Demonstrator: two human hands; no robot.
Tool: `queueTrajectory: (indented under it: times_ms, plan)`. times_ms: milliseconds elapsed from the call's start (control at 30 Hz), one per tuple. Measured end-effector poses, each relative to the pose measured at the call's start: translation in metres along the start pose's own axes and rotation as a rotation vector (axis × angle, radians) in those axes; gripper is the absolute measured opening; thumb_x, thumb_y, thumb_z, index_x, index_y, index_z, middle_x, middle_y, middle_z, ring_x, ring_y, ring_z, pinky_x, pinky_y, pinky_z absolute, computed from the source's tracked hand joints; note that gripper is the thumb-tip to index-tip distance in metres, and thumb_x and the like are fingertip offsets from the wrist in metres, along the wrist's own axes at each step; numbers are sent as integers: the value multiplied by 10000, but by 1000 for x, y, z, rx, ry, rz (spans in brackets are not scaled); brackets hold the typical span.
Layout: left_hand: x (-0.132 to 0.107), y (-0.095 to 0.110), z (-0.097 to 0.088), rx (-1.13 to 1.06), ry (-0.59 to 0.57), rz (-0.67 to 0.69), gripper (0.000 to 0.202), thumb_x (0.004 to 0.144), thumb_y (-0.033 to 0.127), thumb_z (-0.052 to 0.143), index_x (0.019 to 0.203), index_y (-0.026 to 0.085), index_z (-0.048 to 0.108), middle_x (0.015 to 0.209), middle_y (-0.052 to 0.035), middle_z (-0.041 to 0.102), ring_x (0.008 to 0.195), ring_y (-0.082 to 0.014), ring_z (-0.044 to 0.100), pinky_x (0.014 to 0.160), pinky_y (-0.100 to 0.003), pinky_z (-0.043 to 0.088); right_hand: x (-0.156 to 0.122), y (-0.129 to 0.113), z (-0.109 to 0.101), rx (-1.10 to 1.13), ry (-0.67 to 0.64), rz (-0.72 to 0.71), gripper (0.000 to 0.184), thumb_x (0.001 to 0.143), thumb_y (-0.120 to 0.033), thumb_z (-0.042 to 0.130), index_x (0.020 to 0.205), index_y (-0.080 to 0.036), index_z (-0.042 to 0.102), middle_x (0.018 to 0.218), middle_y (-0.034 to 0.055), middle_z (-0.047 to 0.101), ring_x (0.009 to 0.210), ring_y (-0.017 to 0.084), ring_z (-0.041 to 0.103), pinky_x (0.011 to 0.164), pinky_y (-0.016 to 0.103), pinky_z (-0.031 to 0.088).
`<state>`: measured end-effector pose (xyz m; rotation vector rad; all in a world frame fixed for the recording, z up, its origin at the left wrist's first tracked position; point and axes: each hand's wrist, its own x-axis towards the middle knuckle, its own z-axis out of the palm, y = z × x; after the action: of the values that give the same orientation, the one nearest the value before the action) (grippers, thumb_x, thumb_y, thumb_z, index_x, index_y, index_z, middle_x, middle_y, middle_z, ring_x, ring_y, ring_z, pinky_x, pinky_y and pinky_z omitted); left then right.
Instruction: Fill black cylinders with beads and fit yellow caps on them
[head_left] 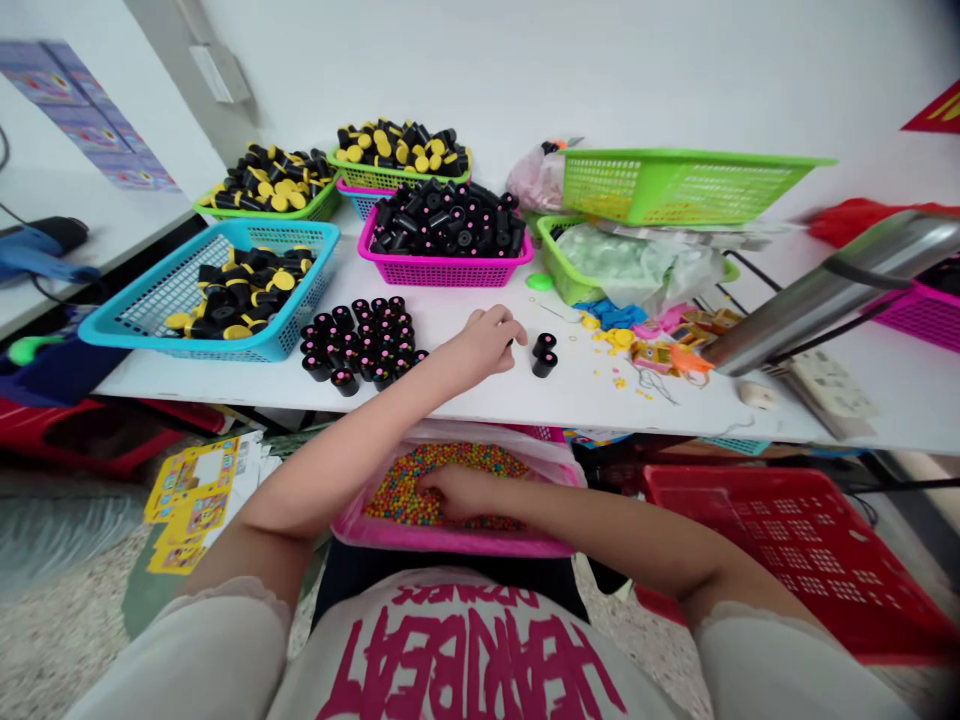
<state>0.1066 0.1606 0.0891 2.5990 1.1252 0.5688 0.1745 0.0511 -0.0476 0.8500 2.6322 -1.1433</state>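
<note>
Lettering (pixel 465 650) in pink crosses the white shirt, upside down and unreadable. Left hand (pixel 487 340) rests on the white desk (pixel 675 400), its grip curled round a stubby black tube (pixel 511 343). Two tubes (pixel 544 355) just beside it stand upright. Right hand (pixel 457 490) lies in round coloured beads (pixel 405 490) in a pink tray (pixel 450 543); I cannot tell how its grip stands.

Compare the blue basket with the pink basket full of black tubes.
The blue basket holds yellow-capped tubes; the pink basket holds capless tubes. The blue basket is only part-filled, with bare mesh showing at its left; the pink basket is heaped above its rim. Both are plastic mesh baskets that stand on the white table and hold small black tubes.
</note>
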Motion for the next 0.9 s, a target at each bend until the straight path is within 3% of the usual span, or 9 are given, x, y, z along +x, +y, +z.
queueTrajectory:
  times_ms: [67, 167, 233, 367, 467, 567, 700, 900]
  plan:
    - [-43, 4, -16, -118, 86, 104, 334, 846, 102, 551, 1164, 159, 634, 1164, -114, 605, 1087, -196, 600, 1011, -361, 463, -2, 2, -3, 50, 20, -3, 438, 787, -79, 638, 1221, -131, 659, 1203, 103, 709, 1060, 217, 663, 896, 278, 495]
    - [-111, 7, -26, -174, 222, 5, 309, 867, 163, 567, 1169, 204, 615, 1216, -93, 629, 1146, -208, 599, 1041, -388, 460, -9, 3, -10, 162, 68, 20, 346, 827, -159, 676, 1171, -128, 675, 1121, 86, 735, 982, 193, 679, 867, 278, 511]
    - [-150, 5, -19, -186, 233, -174, 327, 869, 192, 574, 1194, 223, 591, 1173, -76, 669, 1134, -217, 619, 1020, -394, 482, -16, 1, -17, 290, 133, 53, 288, 834, -161, 674, 1120, -133, 689, 1033, 69, 751, 897, 176, 688, 820, 281, 526]
    - [-199, -4, 16, -374, 92, -445, 417, 820, 223, 595, 1225, 229, 498, 1060, -57, 726, 963, -215, 712, 875, -371, 570, -33, -7, -33, 414, 288, 49, 255, 839, -135, 660, 1091, -141, 698, 1006, 70, 757, 888, 172, 694, 839, 296, 530]
    - [-213, -5, 37, -468, 49, -507, 436, 764, 243, 630, 1173, 232, 478, 1037, -63, 748, 967, -236, 730, 853, -379, 589, -41, -15, -42, 323, 405, -16, 246, 858, -126, 636, 1088, -166, 711, 1056, 72, 746, 952, 178, 682, 900, 316, 512]
    - [-215, 1, 43, -496, 47, -551, 422, 763, 299, 656, 1139, 240, 474, 1100, -79, 744, 1032, -254, 721, 885, -405, 588, -43, -26, -48, 205, 468, -96, 254, 907, -117, 569, 1100, -185, 719, 1110, 83, 702, 1012, 175, 650, 943, 324, 491]
    - [-214, 4, 43, -545, 68, -540, 390, 782, 302, 642, 1120, 253, 455, 1201, -96, 708, 1127, -250, 684, 945, -423, 569, -44, -42, -49, 65, 418, -114, 328, 940, -78, 464, 1162, -175, 686, 1195, 107, 622, 1095, 193, 588, 981, 357, 467]
    - [-217, 1, 45, -574, 84, -486, 421, 770, 260, 639, 1148, 251, 451, 1218, -100, 702, 1174, -250, 660, 948, -416, 568, -47, -58, -51, -119, 329, -121, 316, 1012, -218, 412, 1217, -153, 643, 1366, 117, 552, 1300, 243, 454, 1124, 433, 354]
